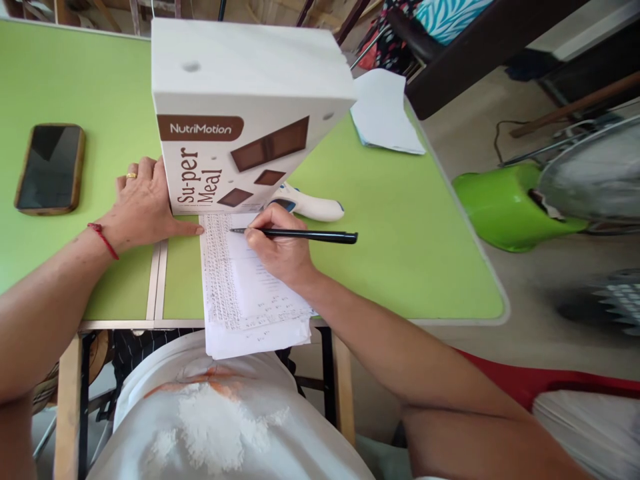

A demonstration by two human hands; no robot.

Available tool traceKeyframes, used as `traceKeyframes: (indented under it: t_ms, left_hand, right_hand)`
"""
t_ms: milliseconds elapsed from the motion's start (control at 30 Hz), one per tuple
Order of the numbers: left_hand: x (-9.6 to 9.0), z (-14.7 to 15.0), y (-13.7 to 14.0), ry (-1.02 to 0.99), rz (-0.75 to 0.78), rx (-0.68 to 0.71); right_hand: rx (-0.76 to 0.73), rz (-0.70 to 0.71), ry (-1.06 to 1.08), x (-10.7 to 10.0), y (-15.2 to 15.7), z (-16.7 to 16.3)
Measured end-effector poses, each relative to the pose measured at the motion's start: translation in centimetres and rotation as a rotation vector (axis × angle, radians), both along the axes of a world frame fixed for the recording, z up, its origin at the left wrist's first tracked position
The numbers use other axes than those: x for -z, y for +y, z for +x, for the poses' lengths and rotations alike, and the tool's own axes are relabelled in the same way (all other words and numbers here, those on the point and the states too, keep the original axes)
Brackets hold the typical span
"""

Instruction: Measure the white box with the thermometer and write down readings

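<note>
My right hand (283,248) pinches a black pen (315,235), its tip on a sheet of paper (255,293) covered in rows of small handwriting. The sheets overhang the table's near edge. My left hand (143,207) lies flat on the table, fingers stretched along the left side of a white NutriMotion box (200,160). Its thumb reaches the paper's left edge. The box stands upright just beyond the paper and covers its far end. Partly behind the box and my right hand is a white and blue handheld device (317,205) whose kind I cannot make out.
A phone (50,168) in a brown-edged case lies at the left of the green table (400,267). Some folded white papers (383,110) rest near the far right corner. Beyond the right edge, a bright green plastic stool or bin (500,207) is on the floor beside a fan (595,173).
</note>
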State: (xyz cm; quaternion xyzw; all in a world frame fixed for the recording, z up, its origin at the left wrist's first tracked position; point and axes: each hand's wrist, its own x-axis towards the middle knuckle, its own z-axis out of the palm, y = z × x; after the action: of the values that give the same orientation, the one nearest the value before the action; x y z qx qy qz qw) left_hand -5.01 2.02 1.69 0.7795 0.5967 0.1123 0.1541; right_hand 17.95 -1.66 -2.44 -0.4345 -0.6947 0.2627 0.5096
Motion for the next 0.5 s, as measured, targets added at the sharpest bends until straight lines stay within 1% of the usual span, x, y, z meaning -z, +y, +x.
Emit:
traceKeyframes:
  t_ms: [167, 500]
  left_hand:
    - [0.23, -0.22, 0.02, -0.083, 0.014, 0.025]
    - [0.2, -0.33, 0.08, -0.056, 0.017, 0.029]
  right_hand:
    - [0.009, -0.026, -0.025, -0.05, -0.06, -0.1]
    - [0.009, -0.006, 0.0, -0.02, -0.04, 0.22]
